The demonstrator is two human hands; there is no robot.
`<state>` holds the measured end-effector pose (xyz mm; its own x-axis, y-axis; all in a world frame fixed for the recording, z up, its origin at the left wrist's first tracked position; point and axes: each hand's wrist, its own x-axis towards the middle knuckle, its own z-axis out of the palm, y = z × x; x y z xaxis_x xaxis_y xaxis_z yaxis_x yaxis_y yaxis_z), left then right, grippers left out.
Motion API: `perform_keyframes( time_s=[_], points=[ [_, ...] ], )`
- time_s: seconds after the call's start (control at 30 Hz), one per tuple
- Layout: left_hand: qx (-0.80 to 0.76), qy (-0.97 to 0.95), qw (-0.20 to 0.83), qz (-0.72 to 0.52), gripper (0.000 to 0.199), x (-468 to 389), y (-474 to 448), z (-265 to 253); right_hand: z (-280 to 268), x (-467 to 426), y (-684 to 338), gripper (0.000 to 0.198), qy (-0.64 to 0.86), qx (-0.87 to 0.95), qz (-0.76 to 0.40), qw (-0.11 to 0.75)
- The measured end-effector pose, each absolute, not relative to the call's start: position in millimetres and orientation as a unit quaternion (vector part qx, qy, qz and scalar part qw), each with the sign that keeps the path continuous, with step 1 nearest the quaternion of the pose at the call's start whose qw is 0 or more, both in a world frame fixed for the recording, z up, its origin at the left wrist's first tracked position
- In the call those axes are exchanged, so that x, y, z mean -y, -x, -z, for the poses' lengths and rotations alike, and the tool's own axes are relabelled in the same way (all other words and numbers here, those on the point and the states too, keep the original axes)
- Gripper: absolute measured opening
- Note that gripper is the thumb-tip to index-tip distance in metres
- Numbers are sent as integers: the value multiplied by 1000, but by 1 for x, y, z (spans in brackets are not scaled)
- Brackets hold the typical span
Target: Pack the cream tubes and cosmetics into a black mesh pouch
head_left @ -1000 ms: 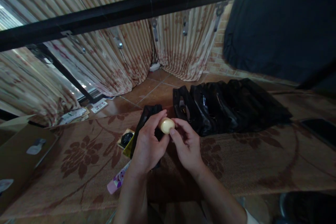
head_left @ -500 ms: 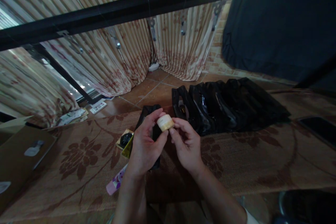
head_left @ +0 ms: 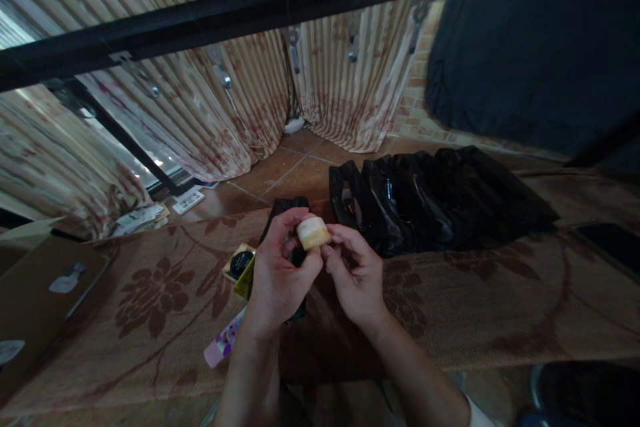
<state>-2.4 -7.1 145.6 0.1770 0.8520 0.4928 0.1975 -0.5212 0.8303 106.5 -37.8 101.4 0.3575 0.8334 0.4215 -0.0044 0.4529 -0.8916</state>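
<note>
Between my two hands is a small round jar (head_left: 313,232), pale on one side and yellowish on the other, tilted above the table. My left hand (head_left: 281,273) grips it between thumb and fingers. The fingertips of my right hand (head_left: 356,273) are pinched at the jar's lower right edge. Left of my left wrist lie a yellow box with a round black piece (head_left: 239,265) on it and a pink-and-purple tube (head_left: 223,344), partly behind my forearm. A black pouch (head_left: 289,207) lies behind my left hand, mostly hidden.
Several black pouches (head_left: 425,203) stand in a row at the right, with a dark phone (head_left: 610,247) beyond them. A cardboard box (head_left: 43,300) stands at the left. The patterned cloth (head_left: 155,293) covers the table; a black bar (head_left: 240,13) crosses above, before curtains.
The jar has tilted slightly between my fingers and shifted a little left. My hands otherwise keep nearly the same place; the whole view has shifted slightly.
</note>
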Motion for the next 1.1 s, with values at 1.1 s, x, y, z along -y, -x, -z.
perform_keyframes(
  time_s=[1.1],
  points=[
    [-376,-735,303,-476,42,6,8,-144,-94,35,-105,29,433,517,-322,665]
  ],
)
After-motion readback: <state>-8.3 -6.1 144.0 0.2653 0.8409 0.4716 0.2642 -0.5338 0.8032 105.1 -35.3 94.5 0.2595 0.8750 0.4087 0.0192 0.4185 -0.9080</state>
